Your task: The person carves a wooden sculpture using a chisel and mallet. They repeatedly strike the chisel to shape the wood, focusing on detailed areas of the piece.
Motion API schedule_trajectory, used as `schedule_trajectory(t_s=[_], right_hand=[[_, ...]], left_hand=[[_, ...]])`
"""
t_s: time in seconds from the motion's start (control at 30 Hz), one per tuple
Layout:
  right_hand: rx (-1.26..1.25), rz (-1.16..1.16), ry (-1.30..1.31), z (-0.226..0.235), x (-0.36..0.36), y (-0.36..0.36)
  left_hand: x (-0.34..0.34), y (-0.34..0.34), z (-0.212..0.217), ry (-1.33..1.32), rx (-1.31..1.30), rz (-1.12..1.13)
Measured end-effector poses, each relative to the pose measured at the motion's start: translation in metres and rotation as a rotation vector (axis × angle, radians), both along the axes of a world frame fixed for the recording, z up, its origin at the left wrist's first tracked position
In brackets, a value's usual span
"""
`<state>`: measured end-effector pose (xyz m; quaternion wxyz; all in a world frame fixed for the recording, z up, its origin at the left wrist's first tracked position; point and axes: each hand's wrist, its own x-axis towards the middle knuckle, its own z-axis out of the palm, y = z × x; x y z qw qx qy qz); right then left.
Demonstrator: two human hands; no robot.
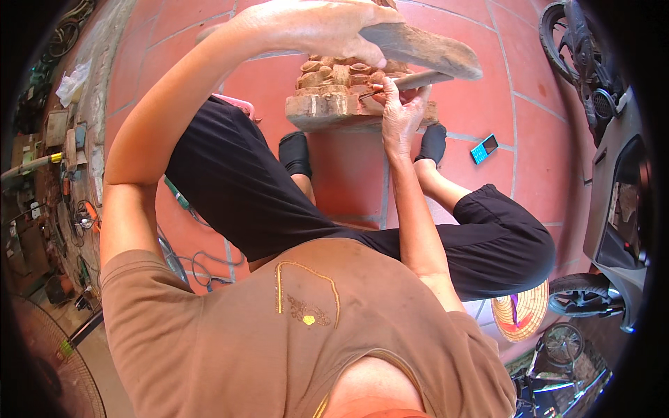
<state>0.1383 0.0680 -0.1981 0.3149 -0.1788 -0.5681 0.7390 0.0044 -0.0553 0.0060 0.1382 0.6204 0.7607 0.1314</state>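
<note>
My left hand (327, 28) is raised at the top, fingers closed round a thick, weathered wooden club (432, 49) that reaches out to the right. Below it, my right hand (404, 108) closes on a chisel (422, 79). The chisel's round greyish handle points right, its end close beneath the club; whether they touch I cannot tell. Its thin blade runs left against a carved wooden block (331, 87) with rounded relief shapes and a flat, rough base. The block stands on the floor between my feet, and my left hand and the club hide its upper part.
A blue keypad phone (484, 148) lies on the red tiled floor (540, 139) to the right. Motorbikes (613, 188) and a straw hat (519, 313) are farther right. Tools and scraps (70, 195) line the left, near a cable (209, 268) and a fan (52, 362).
</note>
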Motion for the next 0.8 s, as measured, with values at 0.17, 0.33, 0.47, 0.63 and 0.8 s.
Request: schedule_trajectory(t_s=[0.17, 0.33, 0.47, 0.63, 0.8], right_hand=[[-0.012, -0.031, 0.0, -0.008, 0.0, 0.006], [-0.237, -0.008, -0.045, -0.015, 0.002, 0.016], [-0.48, -0.034, -0.049, -0.01, 0.003, 0.022], [-0.307, -0.066, -0.057, -0.015, 0.011, 0.019], [-0.262, -0.049, -0.087, -0.012, 0.013, 0.014]], left_hand=[[0.005, 0.003, 0.017, -0.125, -0.008, 0.16], [-0.002, 0.002, 0.016, -0.179, 0.106, 0.213], [-0.004, -0.007, 0.014, -0.194, 0.152, 0.213], [-0.009, -0.013, 0.008, -0.112, 0.151, 0.21], [-0.006, -0.011, 0.009, -0.07, 0.045, 0.265]])
